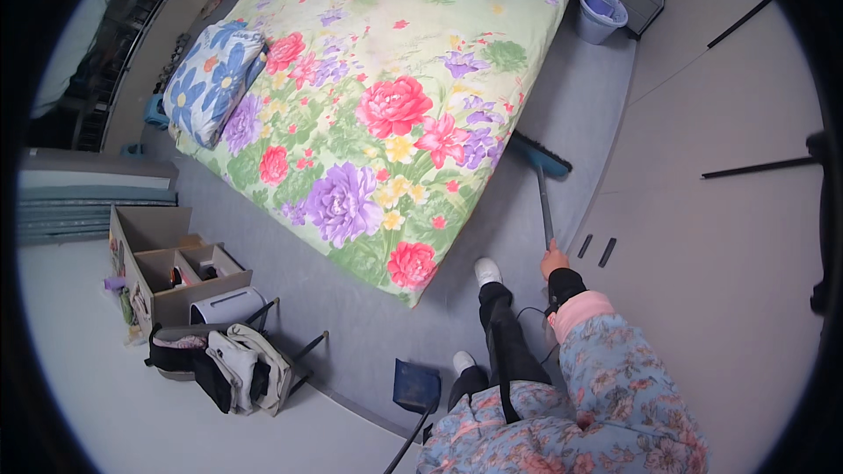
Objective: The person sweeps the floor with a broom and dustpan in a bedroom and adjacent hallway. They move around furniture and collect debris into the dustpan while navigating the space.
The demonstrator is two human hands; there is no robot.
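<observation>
My right hand is closed round the grey handle of a broom, its arm stretched forward in a floral sleeve with a pink cuff. The wide blue-green broom head with dark bristles lies on the grey floor beside the bed's right side, its left end against the hanging cover. Near my feet, to the left, a dark blue dustpan rests on the floor, and its long handle runs out at the lower edge. My left hand does not show; whether it touches that handle cannot be seen.
A bed with a floral cover fills the middle, with a blue flowered pillow on it. Grey wardrobe doors line the right. A bin stands far right. At left are a desk and a chair piled with clothes.
</observation>
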